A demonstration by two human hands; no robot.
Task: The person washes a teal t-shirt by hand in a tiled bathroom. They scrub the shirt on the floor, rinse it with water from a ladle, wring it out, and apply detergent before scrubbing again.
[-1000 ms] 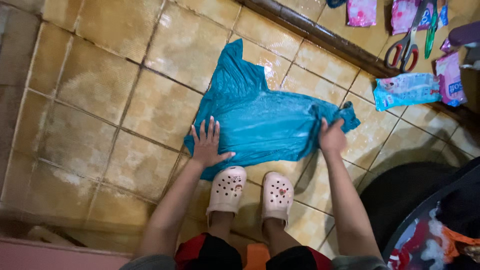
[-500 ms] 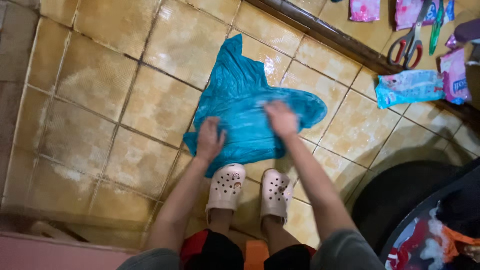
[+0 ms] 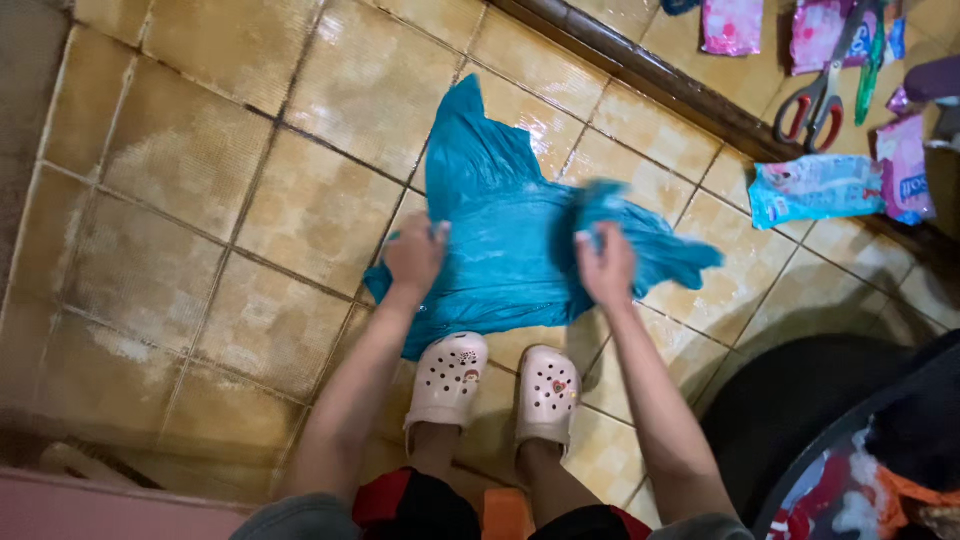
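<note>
1. Spread on wet yellow floor tiles (image 3: 200, 190), just ahead of pale clogs (image 3: 548, 392): teal garment (image 3: 505, 255).
2. Gripping its left edge, fingers curled: left hand (image 3: 414, 256).
3. Bunching a fold near its middle: right hand (image 3: 606, 266).

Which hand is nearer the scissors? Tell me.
Right. The right hand grips the blue cloth below-left of the scissors; the left hand is farther left.
</note>
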